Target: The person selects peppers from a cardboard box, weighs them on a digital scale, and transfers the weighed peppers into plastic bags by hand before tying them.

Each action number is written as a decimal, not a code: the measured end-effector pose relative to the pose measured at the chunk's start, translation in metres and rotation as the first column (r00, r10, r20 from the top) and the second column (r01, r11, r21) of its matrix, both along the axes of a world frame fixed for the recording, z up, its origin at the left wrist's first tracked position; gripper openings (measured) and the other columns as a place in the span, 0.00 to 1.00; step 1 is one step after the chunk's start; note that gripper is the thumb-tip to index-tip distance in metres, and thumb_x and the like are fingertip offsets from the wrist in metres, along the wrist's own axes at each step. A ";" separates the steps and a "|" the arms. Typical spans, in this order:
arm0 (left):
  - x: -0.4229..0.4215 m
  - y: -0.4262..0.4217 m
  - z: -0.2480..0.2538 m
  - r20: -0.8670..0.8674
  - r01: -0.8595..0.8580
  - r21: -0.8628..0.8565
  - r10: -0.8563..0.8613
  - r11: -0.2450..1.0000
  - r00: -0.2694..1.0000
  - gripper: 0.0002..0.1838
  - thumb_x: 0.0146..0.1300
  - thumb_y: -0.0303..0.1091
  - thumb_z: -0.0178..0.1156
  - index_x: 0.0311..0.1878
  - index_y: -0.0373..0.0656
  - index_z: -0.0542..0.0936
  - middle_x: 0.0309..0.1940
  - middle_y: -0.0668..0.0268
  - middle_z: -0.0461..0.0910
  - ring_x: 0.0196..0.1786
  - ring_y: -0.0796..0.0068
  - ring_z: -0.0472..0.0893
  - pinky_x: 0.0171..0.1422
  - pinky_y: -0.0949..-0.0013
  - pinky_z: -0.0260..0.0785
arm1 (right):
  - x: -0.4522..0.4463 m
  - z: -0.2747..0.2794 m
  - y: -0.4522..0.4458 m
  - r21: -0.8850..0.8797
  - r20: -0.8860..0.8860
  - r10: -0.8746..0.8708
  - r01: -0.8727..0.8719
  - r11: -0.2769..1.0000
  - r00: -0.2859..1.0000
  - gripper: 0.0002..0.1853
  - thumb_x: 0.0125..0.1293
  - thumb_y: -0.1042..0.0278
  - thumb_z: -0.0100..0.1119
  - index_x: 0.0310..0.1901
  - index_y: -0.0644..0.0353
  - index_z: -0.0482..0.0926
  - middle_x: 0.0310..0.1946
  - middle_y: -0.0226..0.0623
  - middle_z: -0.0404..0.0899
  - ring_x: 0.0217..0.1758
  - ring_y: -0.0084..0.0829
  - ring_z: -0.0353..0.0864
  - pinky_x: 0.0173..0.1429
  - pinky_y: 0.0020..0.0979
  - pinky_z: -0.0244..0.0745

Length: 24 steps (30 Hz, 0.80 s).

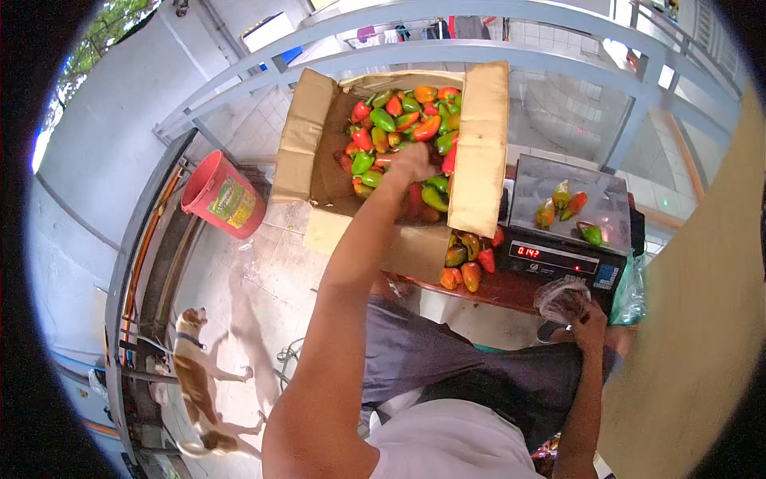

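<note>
My left hand reaches into an open cardboard box among red, green and orange peppers. Its fingers are blurred and partly hidden, so what they touch is unclear. At the right, my right hand is closed on a clear plastic bag, just below the front of a digital scale. Several peppers lie on the scale's metal plate, and its red display reads about 0.143. More peppers sit beside the box, left of the scale.
A red bucket stands on the floor left of the box. A brown and white dog is at the lower left. Behind the box runs a grey metal railing. A green plastic bag hangs right of the scale.
</note>
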<state>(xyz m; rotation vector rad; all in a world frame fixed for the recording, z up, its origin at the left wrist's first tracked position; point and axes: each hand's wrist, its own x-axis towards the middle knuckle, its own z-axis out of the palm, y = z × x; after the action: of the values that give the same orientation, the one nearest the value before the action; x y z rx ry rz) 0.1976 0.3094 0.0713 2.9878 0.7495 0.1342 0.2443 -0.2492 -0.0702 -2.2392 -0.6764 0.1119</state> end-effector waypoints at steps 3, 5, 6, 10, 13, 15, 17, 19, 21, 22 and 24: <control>-0.006 0.003 -0.011 0.029 0.007 0.105 -0.010 0.994 1.000 0.23 0.58 0.51 0.68 0.40 0.36 0.85 0.44 0.48 0.87 0.51 0.47 0.85 0.58 0.52 0.78 | 0.001 -0.007 -0.001 0.002 0.063 0.020 -0.020 1.000 0.998 0.29 0.48 0.77 0.69 0.57 0.55 0.85 0.54 0.53 0.83 0.58 0.53 0.82 0.66 0.43 0.75; -0.011 0.007 -0.003 0.079 0.004 0.063 -0.009 0.998 0.997 0.25 0.58 0.53 0.69 0.38 0.35 0.85 0.43 0.50 0.87 0.49 0.49 0.86 0.56 0.53 0.78 | 0.003 -0.012 -0.003 -0.016 0.090 0.029 -0.027 1.000 0.996 0.28 0.49 0.76 0.69 0.57 0.57 0.84 0.54 0.52 0.83 0.58 0.52 0.82 0.66 0.43 0.74; -0.016 0.004 0.012 0.105 -0.003 0.001 0.003 1.000 0.994 0.26 0.58 0.55 0.69 0.38 0.35 0.85 0.42 0.51 0.88 0.47 0.50 0.86 0.55 0.54 0.79 | 0.001 -0.012 -0.005 -0.033 0.088 0.023 -0.020 0.999 0.996 0.27 0.50 0.76 0.69 0.57 0.59 0.84 0.54 0.51 0.83 0.58 0.51 0.82 0.65 0.42 0.75; -0.038 0.018 0.067 0.001 -0.131 -0.495 0.151 0.859 0.989 0.25 0.58 0.53 0.71 0.40 0.36 0.86 0.37 0.55 0.88 0.37 0.60 0.87 0.48 0.60 0.79 | -0.010 0.020 0.003 -0.029 -0.058 -0.027 0.025 0.999 0.998 0.28 0.50 0.76 0.68 0.57 0.61 0.84 0.54 0.50 0.83 0.58 0.49 0.83 0.65 0.41 0.75; -0.043 0.048 0.077 0.121 0.046 -0.779 0.078 0.625 0.990 0.20 0.59 0.49 0.71 0.40 0.38 0.88 0.34 0.58 0.88 0.33 0.68 0.85 0.45 0.63 0.79 | -0.008 0.014 0.001 -0.011 -0.044 0.002 -0.003 1.000 0.999 0.28 0.49 0.78 0.66 0.57 0.61 0.84 0.52 0.50 0.83 0.57 0.49 0.83 0.63 0.40 0.76; -0.033 0.064 0.079 0.159 -0.087 -0.286 0.137 0.954 0.978 0.15 0.60 0.46 0.69 0.42 0.46 0.89 0.37 0.57 0.88 0.38 0.62 0.87 0.47 0.59 0.79 | -0.007 0.009 0.002 -0.025 0.038 0.026 -0.025 0.999 0.999 0.28 0.49 0.79 0.65 0.57 0.61 0.84 0.52 0.50 0.84 0.57 0.49 0.83 0.62 0.39 0.76; -0.021 0.080 0.070 0.188 -0.123 0.018 0.117 0.992 0.975 0.14 0.60 0.46 0.68 0.44 0.49 0.88 0.38 0.57 0.88 0.41 0.57 0.88 0.48 0.57 0.80 | -0.004 0.005 0.003 -0.035 0.070 0.029 -0.027 0.999 0.997 0.28 0.50 0.79 0.64 0.57 0.61 0.83 0.52 0.51 0.84 0.57 0.49 0.83 0.62 0.39 0.76; -0.005 0.065 0.075 0.160 -0.136 0.171 0.109 0.976 0.981 0.16 0.60 0.47 0.66 0.47 0.52 0.88 0.38 0.57 0.88 0.43 0.54 0.87 0.51 0.55 0.80 | -0.003 0.000 0.000 -0.045 0.045 0.013 -0.011 0.999 0.999 0.28 0.50 0.80 0.63 0.58 0.61 0.83 0.53 0.51 0.83 0.57 0.49 0.83 0.62 0.40 0.76; 0.013 0.059 0.074 0.202 0.025 0.102 -0.045 0.995 0.978 0.20 0.60 0.50 0.65 0.52 0.51 0.86 0.43 0.55 0.87 0.45 0.54 0.87 0.52 0.54 0.80 | -0.003 0.002 -0.001 -0.078 -0.032 0.006 -0.009 0.997 0.999 0.28 0.51 0.80 0.63 0.58 0.61 0.83 0.54 0.53 0.83 0.58 0.50 0.82 0.63 0.40 0.76; 0.021 0.059 0.068 0.225 0.103 0.069 -0.116 0.992 0.967 0.22 0.61 0.52 0.64 0.54 0.51 0.85 0.45 0.55 0.87 0.46 0.54 0.87 0.53 0.54 0.80 | -0.004 0.005 0.002 -0.078 -0.039 0.010 -0.013 0.997 0.999 0.28 0.51 0.79 0.63 0.58 0.61 0.83 0.54 0.53 0.83 0.59 0.50 0.82 0.63 0.40 0.76; 0.037 0.054 0.042 0.298 0.165 0.045 -0.170 0.985 0.939 0.29 0.61 0.55 0.63 0.61 0.50 0.79 0.54 0.49 0.82 0.53 0.50 0.84 0.58 0.52 0.79 | -0.007 0.010 0.008 -0.059 -0.020 0.024 -0.025 0.998 1.000 0.27 0.52 0.79 0.62 0.58 0.61 0.82 0.54 0.53 0.82 0.59 0.50 0.82 0.64 0.40 0.75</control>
<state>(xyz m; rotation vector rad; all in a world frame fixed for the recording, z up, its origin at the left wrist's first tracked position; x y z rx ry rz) 0.2342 0.3631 0.1136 2.9301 0.4603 0.5748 0.2370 -0.2409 -0.0598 -2.2842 -0.6987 0.1673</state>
